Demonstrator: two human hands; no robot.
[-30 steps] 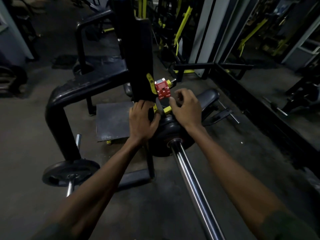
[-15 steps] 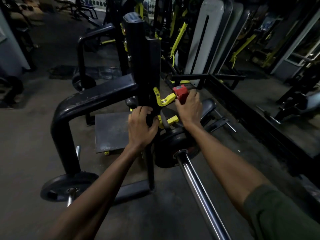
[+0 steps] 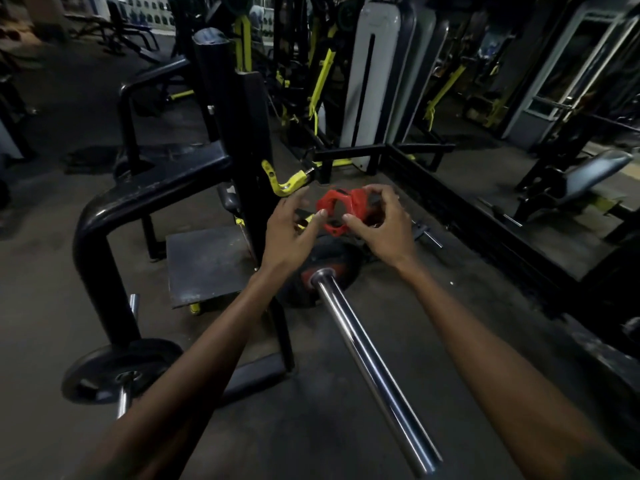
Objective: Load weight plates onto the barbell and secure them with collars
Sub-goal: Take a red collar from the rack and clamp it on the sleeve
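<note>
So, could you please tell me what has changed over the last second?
The right hand took the collar from beside the upright and drew it back above the plate, gripping it. The left hand let go of the upright and came across; its thumb touches the collar. Plate and barbell stayed put.

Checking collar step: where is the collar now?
Head view, centre: the right hand grips the collar, left hand beside it, above the plate on the bar.

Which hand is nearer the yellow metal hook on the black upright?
Left. The left hand is just beside the yellow metal hook; the right hand is farther right, gripping the red plastic collar.
</note>
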